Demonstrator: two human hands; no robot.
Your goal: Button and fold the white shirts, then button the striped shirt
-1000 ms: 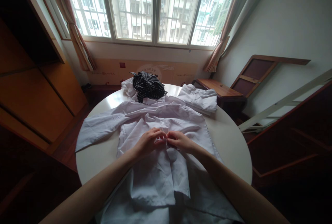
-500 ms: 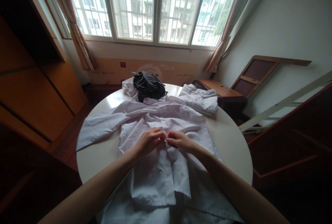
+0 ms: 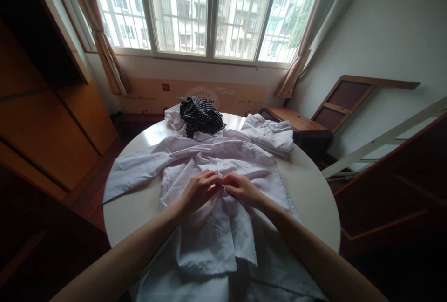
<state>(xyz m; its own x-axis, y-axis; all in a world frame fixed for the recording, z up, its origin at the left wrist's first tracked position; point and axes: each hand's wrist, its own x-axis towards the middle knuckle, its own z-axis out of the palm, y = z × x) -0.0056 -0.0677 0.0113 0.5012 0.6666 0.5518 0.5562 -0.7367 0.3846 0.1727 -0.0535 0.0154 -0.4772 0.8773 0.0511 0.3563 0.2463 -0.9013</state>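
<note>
— "See any change from here?"
— "Slight; left hand (image 3: 199,192) and right hand (image 3: 243,191) sit a touch higher, fingertips pinched on the white shirt (image 3: 206,239), its lower front raised; it lies across the round table (image 3: 316,202); work stays mid-front."

A white long-sleeved shirt (image 3: 206,241) of thin woven cloth lies front side up on a round white table (image 3: 314,190), its collar (image 3: 209,136) at the far end and its hem toward the near side. One sleeve (image 3: 136,169) stretches out to the left, lightly creased; the other cannot be made out. Small pale buttons (image 3: 217,150) show on the upper placket. Midway down the front, the fingertips of the left hand (image 3: 200,191) and right hand (image 3: 243,191) meet and pinch the placket, drawing up folds. Below, the front panels fall in loose folds to an uneven hem.
</note>
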